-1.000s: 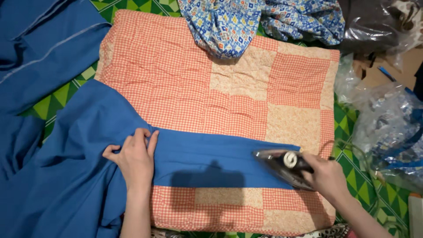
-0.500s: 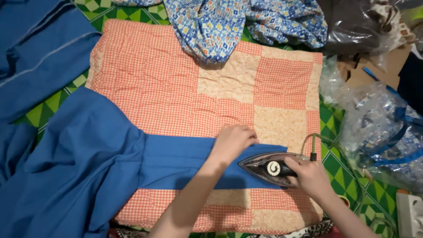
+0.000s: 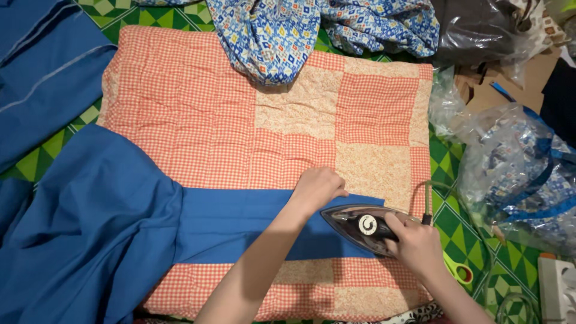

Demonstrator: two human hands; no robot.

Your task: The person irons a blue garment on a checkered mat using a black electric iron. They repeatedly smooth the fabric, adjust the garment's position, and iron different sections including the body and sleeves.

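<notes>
The blue cloth (image 3: 234, 225) lies as a folded band across the lower part of the orange checked quilt (image 3: 198, 132), its narrow end stopping short of the quilt's right edge, while the bulk of it spills off the quilt's left side in loose folds. On that narrow end sits the iron (image 3: 363, 225), its pointed nose turned toward the quilt's left side and its round dial facing up. My right hand (image 3: 414, 243) is wrapped around the iron's handle, fingers closed tight on it, thumb near the dial. My left hand (image 3: 318, 187) reaches across and rests on the band's upper edge just beside the iron's nose, fingers curled together and pressing down on the cloth where it meets the quilt; it grips nothing that I can see.

A grey cord (image 3: 427, 195) rises from the back of the iron and loops off the quilt's right edge. Beyond that edge, on the green patterned mat (image 3: 456, 225), lie clear plastic bags (image 3: 516, 174) with printed fabric inside. Over the quilt's top edge a blue-and-white patterned fabric (image 3: 270, 36) is heaped. Off the quilt's upper left corner more blue cloth (image 3: 42, 72) lies spread. A white power strip (image 3: 555, 291) sits well off the quilt's lower right corner.
</notes>
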